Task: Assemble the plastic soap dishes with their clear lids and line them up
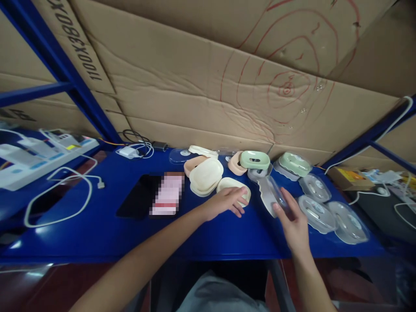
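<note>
My right hand (295, 223) grips a grey soap box (267, 197) with a clear lid by its near side, tilted on edge above the table. My left hand (227, 203) reaches over a cream soap box part (224, 183), fingers loosely stretched and apart; whether they touch it I cannot tell. Just left of that, cream oval pieces (206, 174) lie stacked beside a peach one (192, 165). Behind my hands a green soap box piece (255, 160) rests on a grey one, next to another peach piece (234, 164).
Several lidded grey soap boxes (316, 213) stand at the right, with a green lidded one (295, 164) behind. A phone (167, 195) with a blurred screen lies at left on the blue table (208, 238). A power strip (42, 160), cables and a cardboard wall (182, 86) surround it.
</note>
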Demonstrator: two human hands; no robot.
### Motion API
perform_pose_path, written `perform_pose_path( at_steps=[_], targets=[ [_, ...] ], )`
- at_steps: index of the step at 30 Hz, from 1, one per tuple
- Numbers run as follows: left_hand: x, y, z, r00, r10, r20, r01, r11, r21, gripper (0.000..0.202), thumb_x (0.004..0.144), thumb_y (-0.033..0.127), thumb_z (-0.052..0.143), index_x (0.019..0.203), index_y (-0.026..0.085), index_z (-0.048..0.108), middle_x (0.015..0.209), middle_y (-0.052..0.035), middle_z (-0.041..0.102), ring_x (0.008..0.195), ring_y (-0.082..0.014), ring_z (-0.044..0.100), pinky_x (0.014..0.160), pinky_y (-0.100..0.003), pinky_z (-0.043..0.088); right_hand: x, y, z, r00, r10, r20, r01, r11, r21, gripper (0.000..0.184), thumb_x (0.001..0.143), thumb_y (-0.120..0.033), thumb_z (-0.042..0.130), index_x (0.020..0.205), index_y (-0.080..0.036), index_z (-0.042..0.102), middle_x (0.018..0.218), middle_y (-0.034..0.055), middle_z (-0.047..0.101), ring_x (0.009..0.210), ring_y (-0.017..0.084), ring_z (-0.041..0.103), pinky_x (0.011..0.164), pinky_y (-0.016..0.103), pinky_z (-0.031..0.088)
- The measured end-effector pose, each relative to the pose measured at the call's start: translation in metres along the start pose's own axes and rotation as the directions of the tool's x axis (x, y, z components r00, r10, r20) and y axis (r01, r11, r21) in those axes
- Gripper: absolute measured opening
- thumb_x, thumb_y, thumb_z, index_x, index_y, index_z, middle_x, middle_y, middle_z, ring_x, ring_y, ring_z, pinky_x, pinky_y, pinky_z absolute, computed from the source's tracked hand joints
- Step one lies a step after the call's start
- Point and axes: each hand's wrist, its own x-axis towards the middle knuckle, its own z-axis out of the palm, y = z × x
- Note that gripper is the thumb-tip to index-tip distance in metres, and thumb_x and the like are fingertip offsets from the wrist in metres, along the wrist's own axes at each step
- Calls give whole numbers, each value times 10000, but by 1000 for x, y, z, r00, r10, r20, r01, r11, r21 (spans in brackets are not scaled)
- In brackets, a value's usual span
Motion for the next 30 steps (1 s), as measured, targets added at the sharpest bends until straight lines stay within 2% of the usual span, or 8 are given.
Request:
perform_pose_path(
  at_steps=[3, 7, 10, 14, 18, 23, 27, 30],
  targets=[
    [-3, 6, 3, 992, -45, 115, 78, 952, -297, 792, 1024, 822, 372, 1415, 191, 644, 1314, -216, 746, 1154, -348, 765, 914, -536, 647, 4, -18, 26, 979, -159, 127, 147, 984, 98, 603, 962, -425, 784, 1535, -335, 618, 1629, 90, 563, 1518, 331, 527, 1244, 571, 458],
    [0, 13, -7, 1000, -5, 2, 5, 646, -764, 654, 1063, 708, 471, 1432, 209, 675, 1488, -149, 681, 1445, -339, 590, 1204, -491, 483, 41, -38, 60, 845, -399, 355, 351, 916, 194, 587, 959, -412, 797, 1521, -369, 630, 1635, 74, 558, 1528, 319, 518, 1261, 544, 445],
    [5, 14, -22, 996, -12, -90, -64, 608, -791, 652, 1068, 711, 444, 1466, 237, 646, 1551, -128, 638, 1468, -340, 569, 1209, -505, 489, 75, -45, 80, 801, -449, 396, 372, 892, 258, 505, 972, -454, 775, 1463, -371, 686, 1586, 72, 609, 1503, 310, 550, 1265, 549, 441],
    [9, 10, -34, 983, -47, -176, -116, 584, -804, 612, 1066, 687, 483, 1493, 269, 615, 1569, -117, 623, 1462, -335, 578, 1183, -534, 525, 89, -42, 97, 835, -427, 348, 341, 897, 283, 439, 1002, -466, 728, 1423, -341, 719, 1537, 83, 653, 1459, 299, 594, 1249, 547, 465],
    [11, 8, -31, 976, -76, -204, -124, 576, -808, 540, 1087, 609, 515, 1436, 226, 669, 1531, -122, 657, 1431, -327, 611, 1177, -476, 542, 91, -28, 102, 898, -406, 167, 383, 911, 152, 343, 1045, -444, 646, 1332, -297, 764, 1379, 89, 751, 1334, 288, 682, 1174, 512, 547],
    [14, 6, -31, 963, -115, -244, -133, 585, -800, 520, 1097, 570, 529, 1497, 249, 619, 1548, -106, 647, 1420, -295, 627, 1156, -456, 564, 110, -12, 90, 891, -454, 0, 453, 889, -65, 301, 1072, -424, 564, 1122, -268, 816, 1292, 126, 736, 1255, 303, 681, 1152, 542, 538],
    [15, 5, -33, 954, -116, -276, -151, 610, -778, 516, 1096, 547, 552, 1503, 235, 609, 1543, -120, 651, 1399, -283, 648, 1151, -448, 568, 100, -16, 85, 864, -495, 94, 501, 864, -54, 307, 1073, -442, 574, 1196, -274, 800, 1256, 114, 759, 1242, 298, 684, 1138, 545, 541],
    [15, 5, -34, 953, -90, -291, -168, 641, -749, 530, 1091, 566, 552, 1464, 203, 648, 1497, -138, 683, 1377, -288, 665, 1153, -436, 564, 82, -25, 93, 755, -559, 342, 587, 809, 25, 437, 1030, -509, 667, 1406, -290, 710, 1375, 95, 744, 1324, 302, 666, 1171, 532, 520]
  ],
)
